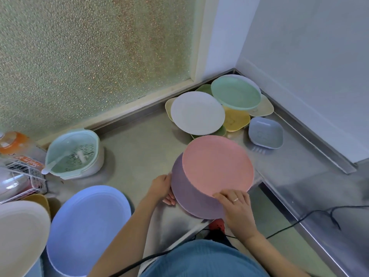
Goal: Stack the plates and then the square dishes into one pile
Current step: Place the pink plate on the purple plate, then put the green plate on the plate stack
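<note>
Steel counter [139, 148]: dull metal top running from the frosted window [89, 56] at 11 o'clock to the white wall [309, 66] at 2 o'clock; its near edge is cut back in a corner at 5 o'clock.
Pink plate [217, 166]: at centre, lying on the purple plate, shifted toward 1 o'clock so it does not sit square on it.
Purple plate [191, 194]: under the pink one, its near rim reaching past the counter's cut corner at 6 o'clock.
Left hand [162, 188]: fingers curled round the purple plate's rim at 9 o'clock.
Right hand [235, 204]: fingers spread flat on the pink plate's near rim, at 5 o'clock.
Far pile: white plate [196, 112] and green plate [235, 94] at 12 to 1 o'clock, overlapping on top of the yellow dish [236, 120] and cream dishes.
Blue dish [265, 131]: at 2 o'clock, apart from the pile, close to the wall's raised lip.
Open room: bare steel from 9 to 11 o'clock of the held plates, up to the strainer bowl [73, 152].
Left side: blue basin [87, 226] at 8 o'clock.
Cable [299, 220]: black, trailing at 4 o'clock.
</note>
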`<state>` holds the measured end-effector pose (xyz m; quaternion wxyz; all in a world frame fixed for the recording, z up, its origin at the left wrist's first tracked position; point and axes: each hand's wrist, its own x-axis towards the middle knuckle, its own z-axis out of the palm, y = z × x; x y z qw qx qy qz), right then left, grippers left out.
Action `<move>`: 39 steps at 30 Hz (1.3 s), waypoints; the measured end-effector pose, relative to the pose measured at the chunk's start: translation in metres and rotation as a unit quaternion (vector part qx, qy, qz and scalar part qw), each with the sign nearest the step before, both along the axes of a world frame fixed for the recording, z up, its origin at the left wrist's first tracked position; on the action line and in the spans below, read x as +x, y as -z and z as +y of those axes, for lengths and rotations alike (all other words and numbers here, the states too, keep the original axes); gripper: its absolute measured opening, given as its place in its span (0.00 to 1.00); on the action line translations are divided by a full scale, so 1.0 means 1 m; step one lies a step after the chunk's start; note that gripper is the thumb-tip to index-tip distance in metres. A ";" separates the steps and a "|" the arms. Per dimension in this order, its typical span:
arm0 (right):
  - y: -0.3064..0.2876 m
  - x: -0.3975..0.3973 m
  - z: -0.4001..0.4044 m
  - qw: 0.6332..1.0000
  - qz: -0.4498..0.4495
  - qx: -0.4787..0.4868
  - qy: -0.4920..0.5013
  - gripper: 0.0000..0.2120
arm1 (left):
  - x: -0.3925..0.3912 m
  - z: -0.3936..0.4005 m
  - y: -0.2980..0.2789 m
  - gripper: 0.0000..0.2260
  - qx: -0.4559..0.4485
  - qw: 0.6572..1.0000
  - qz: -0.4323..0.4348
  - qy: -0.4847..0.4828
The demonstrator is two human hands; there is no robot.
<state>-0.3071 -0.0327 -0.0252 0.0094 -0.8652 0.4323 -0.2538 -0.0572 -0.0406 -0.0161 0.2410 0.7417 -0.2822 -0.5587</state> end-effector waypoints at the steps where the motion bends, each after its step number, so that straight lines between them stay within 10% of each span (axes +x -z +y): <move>1: 0.003 -0.001 0.002 1.000 0.014 0.011 -0.020 0.22 | -0.002 -0.001 0.000 0.26 0.002 1.000 0.007 -0.002; 12: 0.017 -0.017 0.012 0.968 0.127 0.204 -0.070 0.26 | -0.013 -0.009 0.000 0.19 -0.079 0.979 -0.163 0.091; 17: 0.002 -0.011 0.005 0.946 0.152 0.268 -0.100 0.12 | -0.018 -0.010 -0.001 0.16 -0.067 0.951 -0.258 0.157; 21: -0.019 -0.011 -0.015 0.943 0.107 0.305 -0.074 0.22 | -0.019 -0.024 -0.010 0.12 -0.085 0.916 -0.366 0.143; 28: -0.046 -0.024 -0.146 0.984 -0.007 0.172 0.038 0.14 | -0.041 -0.117 -0.052 0.09 -0.202 0.893 -0.378 0.137; 39: -0.043 -0.020 -0.324 0.955 0.103 0.255 0.112 0.26 | -0.113 -0.265 -0.066 0.20 -0.213 0.893 -0.346 0.192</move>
